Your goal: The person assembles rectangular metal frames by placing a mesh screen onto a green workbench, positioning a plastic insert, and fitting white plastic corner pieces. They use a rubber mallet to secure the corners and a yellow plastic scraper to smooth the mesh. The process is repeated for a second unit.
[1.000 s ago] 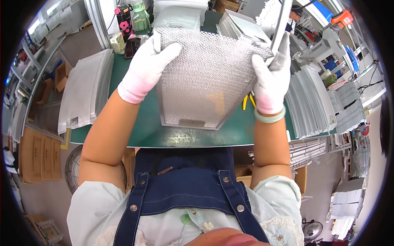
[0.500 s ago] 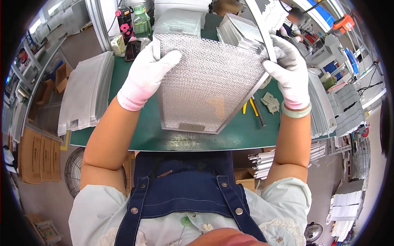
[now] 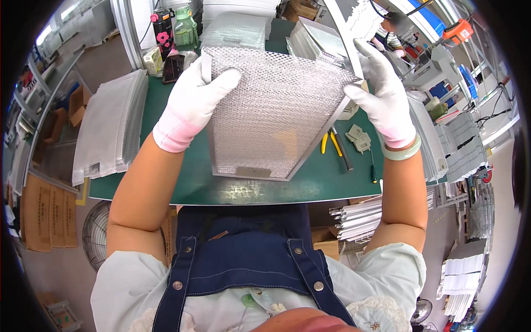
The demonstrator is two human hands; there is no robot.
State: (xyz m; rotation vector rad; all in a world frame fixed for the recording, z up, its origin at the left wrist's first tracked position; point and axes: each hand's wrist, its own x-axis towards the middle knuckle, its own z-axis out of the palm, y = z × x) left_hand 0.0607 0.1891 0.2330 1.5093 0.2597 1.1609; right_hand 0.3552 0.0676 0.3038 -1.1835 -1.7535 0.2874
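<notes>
A silver mesh panel (image 3: 271, 105) in a thin metal frame stands tilted between my gloved hands, its lower edge over the green table (image 3: 243, 191). My left hand (image 3: 191, 99) grips its upper left edge, thumb on the mesh and fingers hidden behind. From the upper right corner a long pale metal frame strip (image 3: 344, 36) sticks up and away. My right hand (image 3: 384, 97) is at that corner, thumb against it, the other fingers stretched upward beside the strip and apart from the thumb. A small metal plate (image 3: 253, 172) sits on the panel's lower edge.
Stacks of mesh sheets stand at the left (image 3: 110, 122), at the back and on the right. Yellow-handled pliers (image 3: 335, 143), small grey pieces (image 3: 359, 138) and a screwdriver (image 3: 374, 172) lie right of the panel. Bottles (image 3: 185, 30) stand back left; a co-worker (image 3: 390, 41) is farther off.
My right hand's fingers have loosened from around the strip and straightened, and the hand has opened wider at the corner. The panel has shifted slightly left in view; my left hand keeps its grip.
</notes>
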